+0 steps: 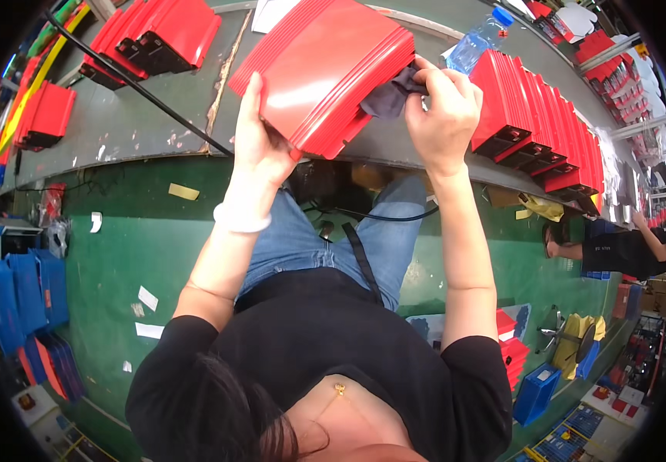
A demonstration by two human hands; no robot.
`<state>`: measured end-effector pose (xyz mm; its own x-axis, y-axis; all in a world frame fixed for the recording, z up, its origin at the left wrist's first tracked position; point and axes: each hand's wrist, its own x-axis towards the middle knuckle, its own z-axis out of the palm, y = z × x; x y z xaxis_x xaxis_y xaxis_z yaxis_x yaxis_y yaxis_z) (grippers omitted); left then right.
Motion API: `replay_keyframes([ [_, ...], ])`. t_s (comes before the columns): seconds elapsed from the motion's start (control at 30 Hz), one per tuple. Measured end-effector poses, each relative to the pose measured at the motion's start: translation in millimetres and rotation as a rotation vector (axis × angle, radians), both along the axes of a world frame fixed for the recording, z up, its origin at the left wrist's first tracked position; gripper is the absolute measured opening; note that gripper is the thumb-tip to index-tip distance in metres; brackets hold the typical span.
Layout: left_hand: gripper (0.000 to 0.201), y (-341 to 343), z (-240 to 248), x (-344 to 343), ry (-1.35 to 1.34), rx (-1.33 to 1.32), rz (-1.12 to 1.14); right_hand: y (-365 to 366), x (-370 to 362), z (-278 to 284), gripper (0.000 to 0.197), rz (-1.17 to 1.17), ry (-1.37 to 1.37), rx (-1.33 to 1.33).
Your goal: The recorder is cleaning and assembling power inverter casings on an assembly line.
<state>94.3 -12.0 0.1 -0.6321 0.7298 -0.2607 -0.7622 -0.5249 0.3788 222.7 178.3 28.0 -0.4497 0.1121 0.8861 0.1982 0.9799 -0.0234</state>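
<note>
Red ribbed plastic panel (321,65): held tilted above grey counter (140,123), between both hands. Left hand (260,142): we see its fingers closed on panel's lower left edge, thumb up along face; white bracelet (240,219) on wrist. Right hand (444,108): fingers closed on dark grey cloth (390,96), pressed against panel's right edge. Row of red panels (540,123): upright on counter, right of hand. Second red stack (156,35): far left on counter. Clear water bottle (479,38), blue cap: behind row. Black cable (140,85): crosses counter. Blue bins (29,289): on green floor (140,239), left.

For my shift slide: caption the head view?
Left hand holds a red plastic panel; right hand presses a dark cloth against it.
</note>
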Motion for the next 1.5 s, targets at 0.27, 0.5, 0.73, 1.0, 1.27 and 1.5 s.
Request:
replay_keyframes([
  [0.27, 0.055, 17, 20, 9, 0.007, -0.071, 0.069, -8, 0, -9, 0.017, -0.066, -0.153, 0.164],
  [0.5, 0.054, 32, 15, 5, 0.031, -0.088, 0.103, -45, 8, -36, 0.015, 0.162, -0.218, 0.007],
  [0.73, 0.055, 40, 18, -8, -0.135, 0.006, 0.056, -92, 40, -77, 0.022, 0.579, -0.569, -0.439],
  [1.0, 0.056, 38, 23, 1, -0.021, 0.02, 0.109, -58, 9, -27, 0.021, 0.2, -0.144, -0.191],
  [1.27, 0.055, 33, 12, -3, -0.03, -0.001, 0.079, -60, 16, -15, 0.018, 0.447, -0.025, -0.657],
  [1.5, 0.046, 40, 15, 4, -0.031, -0.066, 0.115, -79, -20, -17, 0.017, 0.383, 0.177, -0.547],
])
